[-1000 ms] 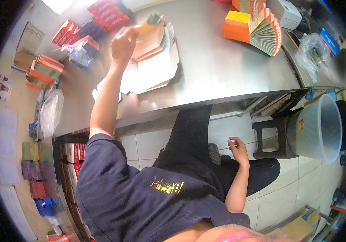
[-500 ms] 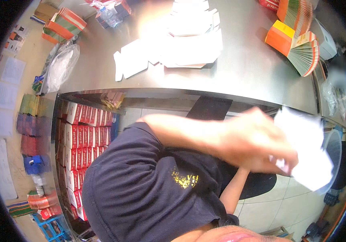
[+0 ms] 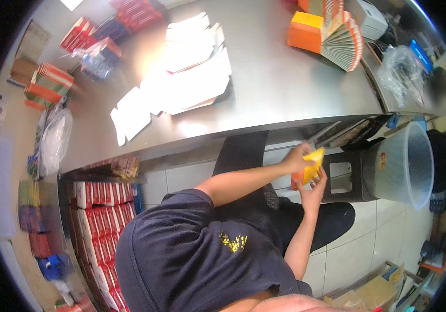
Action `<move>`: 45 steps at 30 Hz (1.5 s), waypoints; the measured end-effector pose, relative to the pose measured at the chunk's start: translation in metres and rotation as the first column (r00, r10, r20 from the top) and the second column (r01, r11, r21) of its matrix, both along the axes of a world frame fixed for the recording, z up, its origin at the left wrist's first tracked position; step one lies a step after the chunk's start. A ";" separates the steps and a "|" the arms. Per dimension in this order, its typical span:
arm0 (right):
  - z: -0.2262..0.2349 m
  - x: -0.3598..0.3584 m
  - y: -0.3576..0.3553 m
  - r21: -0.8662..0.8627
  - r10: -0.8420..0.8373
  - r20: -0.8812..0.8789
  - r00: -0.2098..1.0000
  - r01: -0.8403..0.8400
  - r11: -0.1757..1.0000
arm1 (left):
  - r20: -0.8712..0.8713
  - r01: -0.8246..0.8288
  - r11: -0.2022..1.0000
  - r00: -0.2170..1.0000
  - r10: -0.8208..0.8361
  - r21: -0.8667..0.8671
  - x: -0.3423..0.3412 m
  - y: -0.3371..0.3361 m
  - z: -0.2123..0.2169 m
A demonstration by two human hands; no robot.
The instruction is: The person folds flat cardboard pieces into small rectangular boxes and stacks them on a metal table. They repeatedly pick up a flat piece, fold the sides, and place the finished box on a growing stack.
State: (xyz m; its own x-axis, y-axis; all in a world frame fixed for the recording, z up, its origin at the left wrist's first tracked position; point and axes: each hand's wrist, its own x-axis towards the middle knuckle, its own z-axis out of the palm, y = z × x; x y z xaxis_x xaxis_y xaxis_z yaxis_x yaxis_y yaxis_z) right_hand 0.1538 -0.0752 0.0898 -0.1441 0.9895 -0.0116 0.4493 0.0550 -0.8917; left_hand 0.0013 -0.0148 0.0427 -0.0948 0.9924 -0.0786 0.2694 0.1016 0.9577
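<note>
Both my hands hold a small yellow and orange carton (image 3: 313,164) in front of me, just past the table's near edge. My left hand (image 3: 297,159) grips its upper left end, fingers bent. From below and the right, my right hand (image 3: 314,191) holds the carton with thumb and fingers around it. The fingers hide part of the carton, and whether its flaps are closed I cannot tell. Beyond my left arm, several flat white carton blanks (image 3: 194,78) lie overlapping on the metal table (image 3: 270,88).
At the table's far right stand an orange-yellow box (image 3: 306,30) and a fan of orange-and-green flat pieces (image 3: 343,44). A translucent bin (image 3: 402,171) sits beside a dark stool (image 3: 341,195). Red-and-white boxes (image 3: 103,218) are stacked under the table at left.
The blurred white sheet-like piece at my left hand is out of sight. My hands are now together on the yellow and orange carton. The view has shifted right.
</note>
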 end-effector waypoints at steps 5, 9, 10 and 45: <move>-0.018 -0.025 0.015 0.269 0.104 0.387 0.916 -0.220 0.938 | 0.694 0.065 0.905 0.666 0.274 -0.420 -0.007 0.007 -0.044; -0.037 -0.031 0.024 0.294 0.028 0.430 0.902 -0.169 0.941 | 0.777 0.113 0.926 0.586 0.231 -0.361 -0.005 0.010 -0.046; -0.036 -0.031 0.028 0.259 0.044 0.416 0.908 -0.165 0.952 | 0.778 0.121 0.941 0.600 0.185 -0.317 -0.008 0.012 -0.047; -0.065 -0.017 0.051 0.373 -0.214 0.161 0.964 0.141 0.917 | 0.730 0.011 0.944 0.637 0.247 -0.329 -0.001 0.019 -0.067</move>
State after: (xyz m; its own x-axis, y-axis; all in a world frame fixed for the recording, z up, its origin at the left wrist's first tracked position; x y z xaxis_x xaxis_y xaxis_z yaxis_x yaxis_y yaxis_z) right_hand 0.1363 -0.0243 0.0251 0.0033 0.9421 0.3354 0.6434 0.2547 -0.7219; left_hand 0.0001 0.0046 -0.0241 0.0110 0.8966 -0.4428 -0.5659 0.3706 0.7365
